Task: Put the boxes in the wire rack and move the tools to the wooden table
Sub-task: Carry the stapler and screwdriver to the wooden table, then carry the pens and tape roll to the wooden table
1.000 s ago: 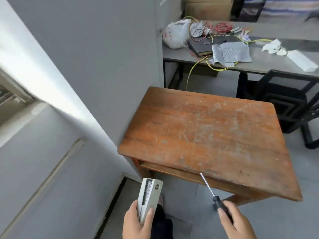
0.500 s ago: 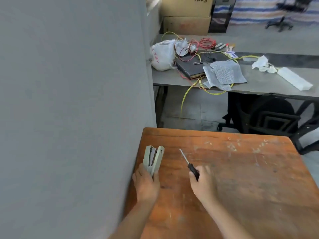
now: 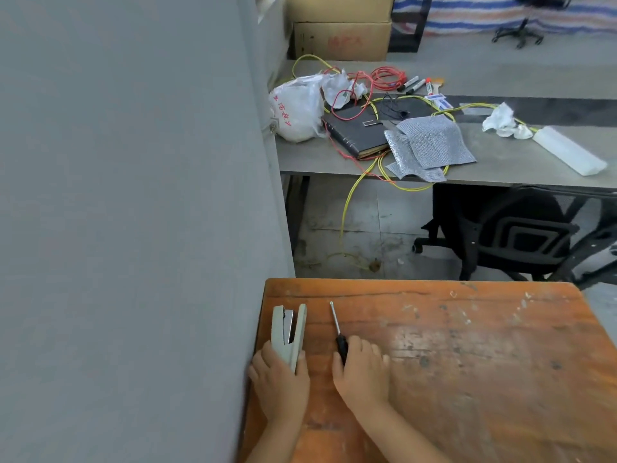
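Observation:
A worn wooden table (image 3: 467, 362) fills the lower right of the head view. A grey stapler (image 3: 288, 330) lies on its side at the table's left edge, jaws apart and pointing away from me. My left hand (image 3: 282, 385) is closed around its near end. A screwdriver (image 3: 338, 330) with a black handle and thin metal shaft lies on the wood just right of the stapler, tip pointing away. My right hand (image 3: 362, 370) covers and grips the handle. No wire rack is in view.
A grey wall (image 3: 133, 212) runs along the table's left side, touching its edge. Beyond stands a grey desk (image 3: 500, 162) with a plastic bag (image 3: 297, 111), binder, wires and mesh cloths. A black office chair (image 3: 514, 232) sits under it. Cardboard boxes (image 3: 340, 35) stand behind.
Both hands have moved forward over the wooden table and come down onto it. The stapler and the screwdriver now rest on the wood instead of being held in the air.

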Motion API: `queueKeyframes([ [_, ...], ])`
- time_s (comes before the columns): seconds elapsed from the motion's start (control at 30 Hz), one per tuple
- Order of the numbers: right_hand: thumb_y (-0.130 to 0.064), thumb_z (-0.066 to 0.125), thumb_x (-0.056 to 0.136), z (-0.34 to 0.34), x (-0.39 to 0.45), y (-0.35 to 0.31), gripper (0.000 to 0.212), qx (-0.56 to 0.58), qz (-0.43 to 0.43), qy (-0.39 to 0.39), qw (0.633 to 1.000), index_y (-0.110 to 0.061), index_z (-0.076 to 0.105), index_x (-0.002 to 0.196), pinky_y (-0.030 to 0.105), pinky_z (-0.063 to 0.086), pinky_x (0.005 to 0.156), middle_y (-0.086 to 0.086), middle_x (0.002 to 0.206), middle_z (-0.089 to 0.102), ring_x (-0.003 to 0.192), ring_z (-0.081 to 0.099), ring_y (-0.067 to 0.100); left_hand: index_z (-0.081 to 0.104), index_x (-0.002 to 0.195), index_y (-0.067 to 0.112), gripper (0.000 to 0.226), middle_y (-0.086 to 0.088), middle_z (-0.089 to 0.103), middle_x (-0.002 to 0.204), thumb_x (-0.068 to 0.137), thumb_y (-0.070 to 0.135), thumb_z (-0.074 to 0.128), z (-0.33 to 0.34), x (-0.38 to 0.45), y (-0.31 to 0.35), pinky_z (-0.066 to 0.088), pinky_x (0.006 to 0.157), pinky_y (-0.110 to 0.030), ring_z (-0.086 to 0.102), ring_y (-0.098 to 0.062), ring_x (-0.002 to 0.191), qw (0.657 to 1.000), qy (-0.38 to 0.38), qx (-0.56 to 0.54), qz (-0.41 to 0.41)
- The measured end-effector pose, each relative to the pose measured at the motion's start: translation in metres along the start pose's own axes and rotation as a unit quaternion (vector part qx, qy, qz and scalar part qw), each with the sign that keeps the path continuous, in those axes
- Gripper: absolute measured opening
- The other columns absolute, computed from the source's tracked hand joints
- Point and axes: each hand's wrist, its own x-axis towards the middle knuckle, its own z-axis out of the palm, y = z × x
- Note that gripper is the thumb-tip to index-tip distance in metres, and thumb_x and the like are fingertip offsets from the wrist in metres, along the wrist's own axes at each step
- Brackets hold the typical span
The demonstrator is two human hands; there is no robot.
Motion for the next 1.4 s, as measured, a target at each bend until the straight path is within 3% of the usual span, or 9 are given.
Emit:
queueKeyframes([
  [0.33, -0.034, 0.046, 0.088, -0.011, -0.006, 0.020, 0.037, 0.076, -0.047, -0.024, 0.996, -0.012, 0.045, 0.117, 0.036, 0.039, 0.096, 0.007, 0.117, 0.056, 0.111, 0.048, 0.025, 0.016, 0.137, 0.004, 0.072, -0.019, 0.026, 0.145, 0.083, 0.034, 0.054, -0.021, -0.032, -0.007, 0.021, 0.113, -0.043, 0.021, -0.032, 0.135, 0.998, -0.034, -0.054, -0.029],
  [0.53, -0.031, 0.050, 0.086, -0.030, -0.043, 0.066, 0.039, 0.140, -0.174, -0.089, 0.971, -0.008, 0.048, 0.118, 0.023, 0.035, 0.093, 0.006, 0.113, 0.054, 0.114, 0.047, 0.020, 0.052, 0.114, 0.002, 0.048, -0.028, 0.054, 0.116, 0.074, 0.026, 0.062, -0.021, -0.119, -0.045, 0.046, 0.093, -0.053, 0.050, -0.042, 0.111, 0.979, 0.058, -0.183, -0.069],
  [0.63, -0.051, 0.045, 0.068, -0.038, -0.079, 0.095, 0.053, 0.212, -0.229, -0.181, 0.933, -0.015, 0.058, 0.105, 0.003, 0.035, 0.080, -0.008, 0.090, 0.054, 0.092, 0.052, -0.005, 0.057, 0.092, 0.034, 0.026, 0.004, 0.061, 0.095, 0.067, 0.041, 0.058, -0.014, -0.187, -0.066, 0.050, 0.076, -0.012, 0.059, -0.004, 0.091, 0.955, 0.082, -0.259, -0.117],
  [0.73, -0.044, 0.052, 0.063, -0.035, -0.117, 0.128, 0.031, 0.206, -0.294, -0.270, 0.894, -0.053, 0.055, 0.092, -0.001, 0.040, 0.075, -0.010, 0.088, 0.066, 0.090, 0.055, -0.011, 0.057, 0.075, 0.051, 0.030, 0.022, 0.065, 0.082, 0.075, 0.021, 0.062, -0.004, -0.270, -0.085, 0.040, 0.066, 0.004, 0.052, 0.020, 0.081, 0.908, 0.146, -0.339, -0.197],
  [0.93, -0.013, 0.067, 0.064, -0.018, -0.199, 0.143, 0.067, 0.145, -0.398, -0.426, 0.800, -0.073, 0.046, 0.083, -0.002, 0.043, 0.069, -0.023, 0.085, 0.066, 0.083, 0.056, -0.017, 0.056, 0.079, 0.047, 0.050, 0.004, 0.065, 0.095, 0.077, -0.003, 0.060, 0.024, -0.430, -0.104, 0.040, 0.067, 0.005, 0.052, 0.023, 0.084, 0.814, 0.227, -0.389, -0.366],
  [1.0, -0.015, 0.066, 0.067, -0.004, -0.236, 0.130, 0.058, 0.099, -0.454, -0.474, 0.748, -0.066, 0.048, 0.089, -0.004, 0.040, 0.071, -0.028, 0.088, 0.065, 0.084, 0.052, -0.021, 0.054, 0.084, 0.036, 0.042, -0.008, 0.060, 0.102, 0.078, -0.005, 0.059, 0.029, -0.471, -0.115, 0.038, 0.068, 0.007, 0.052, 0.021, 0.083, 0.777, 0.285, -0.391, -0.403],
  [1.1, -0.006, 0.061, 0.080, 0.018, -0.304, 0.108, 0.040, 0.061, -0.513, -0.546, 0.659, -0.032, 0.048, 0.108, -0.005, 0.037, 0.075, -0.013, 0.100, 0.055, 0.090, 0.046, -0.024, 0.057, 0.104, 0.008, 0.029, -0.014, 0.055, 0.106, 0.080, -0.008, 0.054, 0.027, -0.528, -0.143, 0.037, 0.067, 0.009, 0.055, -0.014, 0.101, 0.709, 0.374, -0.405, -0.440],
  [1.17, -0.007, 0.059, 0.081, 0.028, -0.356, 0.099, 0.038, 0.047, -0.550, -0.565, 0.613, -0.033, 0.046, 0.105, -0.005, 0.037, 0.076, -0.015, 0.100, 0.053, 0.093, 0.047, -0.022, 0.052, 0.112, -0.003, 0.030, -0.015, 0.052, 0.109, 0.082, -0.008, 0.051, 0.023, -0.571, -0.164, 0.038, 0.067, 0.009, 0.054, -0.020, 0.102, 0.663, 0.436, -0.415, -0.445],
  [1.4, -0.003, 0.060, 0.080, 0.060, -0.530, 0.127, 0.045, -0.025, -0.623, -0.593, 0.509, -0.043, 0.043, 0.091, -0.006, 0.038, 0.073, -0.001, 0.102, 0.057, 0.089, 0.048, -0.024, 0.058, 0.079, 0.055, 0.045, 0.004, 0.061, 0.097, 0.076, 0.010, 0.060, 0.038, -0.743, -0.217, 0.041, 0.068, 0.005, 0.051, 0.026, 0.080, 0.533, 0.573, -0.401, -0.477],
])
